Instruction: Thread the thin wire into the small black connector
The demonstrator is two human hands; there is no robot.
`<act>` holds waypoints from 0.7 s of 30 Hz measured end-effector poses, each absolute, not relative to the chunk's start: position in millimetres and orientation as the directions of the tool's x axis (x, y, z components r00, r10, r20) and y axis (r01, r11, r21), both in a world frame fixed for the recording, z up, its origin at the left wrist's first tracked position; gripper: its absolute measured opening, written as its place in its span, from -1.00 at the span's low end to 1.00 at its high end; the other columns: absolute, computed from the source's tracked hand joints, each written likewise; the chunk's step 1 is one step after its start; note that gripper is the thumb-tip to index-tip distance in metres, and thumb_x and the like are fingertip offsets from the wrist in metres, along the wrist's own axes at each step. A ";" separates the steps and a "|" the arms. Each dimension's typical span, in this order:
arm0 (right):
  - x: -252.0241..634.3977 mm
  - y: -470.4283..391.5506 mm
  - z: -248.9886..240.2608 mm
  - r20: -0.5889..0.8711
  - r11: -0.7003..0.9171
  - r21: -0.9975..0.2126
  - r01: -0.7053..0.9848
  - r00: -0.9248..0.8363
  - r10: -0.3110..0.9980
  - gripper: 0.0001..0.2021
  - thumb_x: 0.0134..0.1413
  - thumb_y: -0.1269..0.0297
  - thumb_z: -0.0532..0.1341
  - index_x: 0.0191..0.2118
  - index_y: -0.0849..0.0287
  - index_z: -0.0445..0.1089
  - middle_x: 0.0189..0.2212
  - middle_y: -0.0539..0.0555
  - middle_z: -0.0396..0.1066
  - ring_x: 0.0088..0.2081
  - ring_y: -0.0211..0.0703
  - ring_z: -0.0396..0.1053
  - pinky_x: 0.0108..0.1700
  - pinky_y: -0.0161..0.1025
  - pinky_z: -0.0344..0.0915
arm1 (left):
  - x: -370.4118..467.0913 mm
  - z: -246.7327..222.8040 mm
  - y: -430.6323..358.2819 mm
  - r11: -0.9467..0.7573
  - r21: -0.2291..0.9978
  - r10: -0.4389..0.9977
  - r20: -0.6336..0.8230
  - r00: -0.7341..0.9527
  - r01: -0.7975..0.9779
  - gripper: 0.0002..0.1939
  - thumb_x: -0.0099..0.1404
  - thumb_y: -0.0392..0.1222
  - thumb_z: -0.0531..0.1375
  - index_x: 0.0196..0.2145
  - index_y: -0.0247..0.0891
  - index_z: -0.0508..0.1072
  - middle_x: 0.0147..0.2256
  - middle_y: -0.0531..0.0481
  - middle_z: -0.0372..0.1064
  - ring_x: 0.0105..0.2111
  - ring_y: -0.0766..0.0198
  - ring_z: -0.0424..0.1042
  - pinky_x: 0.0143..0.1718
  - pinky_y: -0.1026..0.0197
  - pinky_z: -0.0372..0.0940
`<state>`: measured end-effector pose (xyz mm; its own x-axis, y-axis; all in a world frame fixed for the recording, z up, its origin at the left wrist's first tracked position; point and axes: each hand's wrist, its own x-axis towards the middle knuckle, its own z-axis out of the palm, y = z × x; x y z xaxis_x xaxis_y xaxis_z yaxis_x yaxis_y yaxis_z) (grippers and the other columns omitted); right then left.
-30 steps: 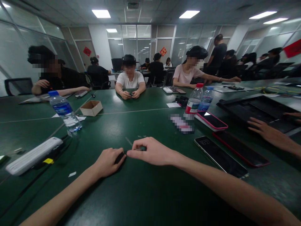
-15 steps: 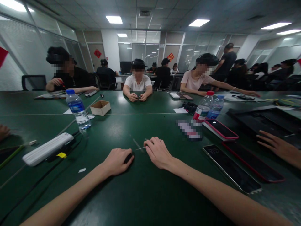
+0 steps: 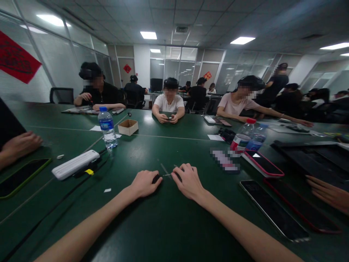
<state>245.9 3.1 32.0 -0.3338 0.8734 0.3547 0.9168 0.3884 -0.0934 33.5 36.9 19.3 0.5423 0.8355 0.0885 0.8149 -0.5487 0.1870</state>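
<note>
My left hand (image 3: 145,183) rests low over the green table (image 3: 152,225), its fingers closed around a small black object (image 3: 155,178). Just to the right, my right hand (image 3: 188,182) is bent over the table, with another small dark piece (image 3: 177,175) showing under its fingers. A thin pale strip (image 3: 166,175) spans the gap between both hands. Its kind is too small to tell. Behind it, a narrow translucent strip (image 3: 164,169) appears to lie on the tabletop.
Left are a white power strip (image 3: 76,164), a water bottle (image 3: 107,129) and an open small box (image 3: 128,127). Right are several phones (image 3: 274,210), two bottles (image 3: 244,136) and a black tray (image 3: 308,156) beside another person's hand (image 3: 327,193). A neighbour's hand (image 3: 21,145) rests far left.
The view has swung left and upward, so the scene sits further right and lower. A dark piece now shows in my right hand. My hands remain close together.
</note>
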 end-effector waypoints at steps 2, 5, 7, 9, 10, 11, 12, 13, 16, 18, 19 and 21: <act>246.2 3.9 30.2 0.365 0.378 -0.081 0.922 -0.325 0.872 -0.65 0.32 0.10 -0.10 -0.15 0.10 0.37 -0.24 0.11 0.30 -0.17 -0.08 0.20 -0.14 -0.10 0.10 | 39.2 18.7 36.5 -0.504 0.167 0.864 0.086 0.496 0.848 -0.63 0.37 0.04 -0.08 -0.27 -0.21 0.41 -0.33 -0.13 0.50 -0.35 0.06 0.49 -0.33 0.11 0.29; 247.3 4.1 29.4 0.383 0.377 -0.086 0.922 -0.319 0.867 -0.68 0.31 0.11 -0.07 -0.16 0.08 0.38 -0.24 0.11 0.31 -0.17 -0.08 0.21 -0.14 -0.10 0.11 | 46.3 18.2 33.8 -0.483 0.111 0.875 0.095 0.475 0.868 -0.63 0.37 0.03 -0.09 -0.26 -0.22 0.41 -0.33 -0.14 0.50 -0.35 0.05 0.49 -0.34 0.09 0.29; 248.3 3.5 30.2 0.401 0.382 -0.094 0.919 -0.316 0.860 -0.70 0.30 0.12 -0.05 -0.16 0.08 0.38 -0.23 0.11 0.32 -0.15 -0.06 0.21 -0.13 -0.09 0.10 | 48.7 17.9 31.7 -0.500 0.077 0.864 0.102 0.492 0.862 -0.63 0.37 0.02 -0.10 -0.27 -0.22 0.40 -0.34 -0.14 0.49 -0.36 0.04 0.49 -0.35 0.09 0.29; 249.1 2.7 31.4 0.413 0.408 -0.106 0.907 -0.333 0.847 -0.72 0.29 0.13 -0.02 -0.16 0.08 0.39 -0.21 0.11 0.32 -0.13 -0.06 0.21 -0.11 -0.08 0.10 | 49.1 18.0 30.3 -0.524 0.064 0.850 0.105 0.516 0.849 -0.64 0.37 0.01 -0.11 -0.27 -0.21 0.38 -0.35 -0.12 0.49 -0.38 0.05 0.49 -0.37 0.10 0.29; 249.6 2.2 32.1 0.416 0.427 -0.111 0.897 -0.348 0.840 -0.73 0.29 0.14 -0.01 -0.15 0.08 0.39 -0.21 0.11 0.32 -0.13 -0.06 0.21 -0.10 -0.08 0.09 | 48.7 18.2 29.9 -0.536 0.063 0.842 0.107 0.528 0.842 -0.65 0.38 0.01 -0.12 -0.28 -0.20 0.37 -0.36 -0.12 0.48 -0.39 0.06 0.48 -0.37 0.11 0.29; 250.0 1.9 32.6 0.418 0.445 -0.114 0.889 -0.363 0.833 -0.74 0.29 0.15 -0.01 -0.15 0.07 0.39 -0.20 0.11 0.33 -0.13 -0.07 0.21 -0.09 -0.08 0.09 | 48.2 18.5 29.8 -0.549 0.064 0.834 0.108 0.541 0.833 -0.65 0.38 0.00 -0.12 -0.28 -0.20 0.37 -0.37 -0.10 0.48 -0.40 0.07 0.48 -0.38 0.12 0.28; 250.6 1.6 33.1 0.419 0.460 -0.115 0.881 -0.377 0.826 -0.75 0.29 0.16 0.00 -0.15 0.07 0.39 -0.19 0.11 0.33 -0.12 -0.07 0.21 -0.08 -0.08 0.08 | 47.5 18.9 29.8 -0.564 0.065 0.824 0.107 0.556 0.823 -0.66 0.38 0.00 -0.11 -0.29 -0.20 0.36 -0.38 -0.10 0.48 -0.41 0.08 0.48 -0.38 0.13 0.28; 251.2 1.4 33.3 0.420 0.472 -0.115 0.874 -0.388 0.820 -0.75 0.29 0.17 0.00 -0.15 0.07 0.40 -0.19 0.11 0.33 -0.12 -0.06 0.20 -0.08 -0.08 0.08 | 46.8 19.4 29.8 -0.579 0.065 0.814 0.106 0.571 0.813 -0.67 0.38 0.00 -0.11 -0.29 -0.20 0.36 -0.39 -0.09 0.47 -0.41 0.09 0.47 -0.39 0.13 0.27; 253.1 1.4 33.1 0.423 0.489 -0.123 0.864 -0.400 0.813 -0.75 0.29 0.17 0.01 -0.14 0.06 0.40 -0.18 0.12 0.33 -0.10 -0.05 0.20 -0.07 -0.07 0.07 | 45.3 20.8 29.4 -0.614 0.062 0.788 0.098 0.608 0.787 -0.67 0.38 -0.01 -0.11 -0.30 -0.20 0.35 -0.39 -0.08 0.47 -0.42 0.09 0.47 -0.39 0.14 0.26; 254.1 1.5 32.2 0.425 0.493 -0.131 0.860 -0.401 0.812 -0.76 0.29 0.18 0.02 -0.14 0.05 0.41 -0.19 0.11 0.33 -0.10 -0.04 0.19 -0.06 -0.05 0.06 | 44.8 21.4 28.8 -0.624 0.063 0.780 0.094 0.618 0.779 -0.66 0.38 0.00 -0.12 -0.30 -0.20 0.34 -0.40 -0.09 0.47 -0.42 0.09 0.47 -0.39 0.14 0.26; 254.3 1.5 31.6 0.427 0.492 -0.135 0.860 -0.398 0.812 -0.76 0.28 0.18 0.02 -0.14 0.04 0.41 -0.20 0.11 0.33 -0.10 -0.04 0.19 -0.05 -0.04 0.06 | 44.8 21.4 28.5 -0.626 0.064 0.779 0.094 0.620 0.777 -0.66 0.38 0.00 -0.13 -0.30 -0.20 0.34 -0.40 -0.09 0.47 -0.42 0.09 0.47 -0.39 0.14 0.26; 254.3 1.5 30.5 0.432 0.488 -0.147 0.861 -0.388 0.814 -0.76 0.28 0.18 0.02 -0.14 0.04 0.42 -0.20 0.12 0.32 -0.09 -0.03 0.18 -0.06 -0.04 0.06 | 44.7 21.1 28.1 -0.627 0.063 0.778 0.097 0.620 0.777 -0.66 0.39 0.01 -0.13 -0.30 -0.20 0.34 -0.41 -0.08 0.46 -0.42 0.08 0.47 -0.39 0.13 0.26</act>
<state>254.3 1.5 30.5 -0.3878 0.8141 0.4322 0.8606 0.4877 -0.1465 44.7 28.1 21.1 0.6203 0.7783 0.0973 0.7766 -0.6269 0.0632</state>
